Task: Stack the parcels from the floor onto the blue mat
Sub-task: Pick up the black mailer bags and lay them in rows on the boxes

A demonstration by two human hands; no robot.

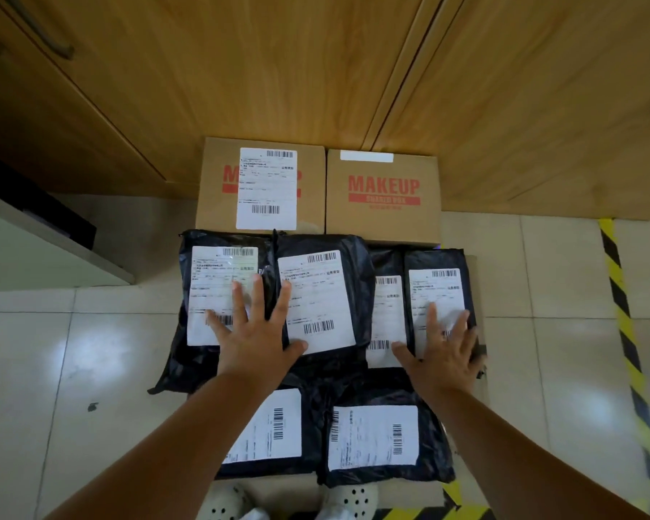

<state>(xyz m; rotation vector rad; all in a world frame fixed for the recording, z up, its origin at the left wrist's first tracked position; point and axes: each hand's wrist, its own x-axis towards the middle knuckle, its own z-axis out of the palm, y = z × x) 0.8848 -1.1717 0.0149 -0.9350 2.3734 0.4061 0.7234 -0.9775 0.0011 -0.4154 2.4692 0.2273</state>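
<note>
Wooden cabinet doors (278,69) fill the far side; the two cardboard boxes stand just in front of them. Tiled floor (53,369) lies open to left and right of the stack; a yellow-black hazard stripe (623,332) runs down the right.

Left cardboard box (211,189) and right cardboard box (383,227) sit side by side, edges touching.

Six black parcels lie in front of the boxes: far-left parcel (188,362), its corner overhanging toward the floor, middle parcel (353,249), partly covered parcel (387,313), far-right parcel (432,260), near-left parcel (308,437), near-right parcel (376,471). What lies beneath them is hidden, possibly more boxes; blue mat not visible.

Left hand (256,343) rests flat, fingers spread, across the far-left and middle parcels. Right hand (447,354) rests flat, fingers straight, on the far-right parcel near its right edge.
</note>
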